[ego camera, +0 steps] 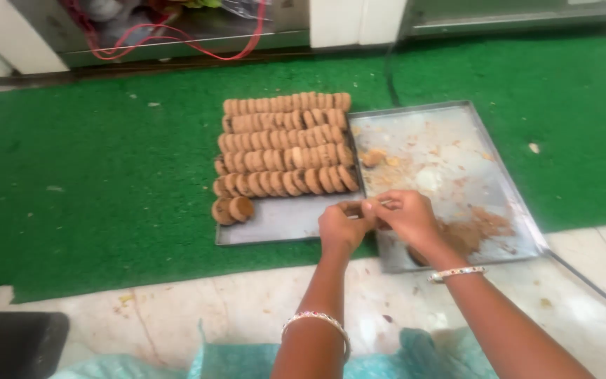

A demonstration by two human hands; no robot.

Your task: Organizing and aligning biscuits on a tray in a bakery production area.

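While both hands meet over the two trays, left hand [343, 228] and right hand [407, 216] pinch closed on one brown cookie [351, 208] beside the cookie rows [283, 144].

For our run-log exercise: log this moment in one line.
left hand: holds biscuit | right hand: touching same biscuit | left tray: biscuit rows | right tray: crumbs

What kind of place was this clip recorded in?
Probably a small bakery or biscuit-making workshop, with the work done on the floor. Rows of round brown biscuits fill one metal baking tray, a second crumb-strewn tray lies beside it, and both rest on green matting.
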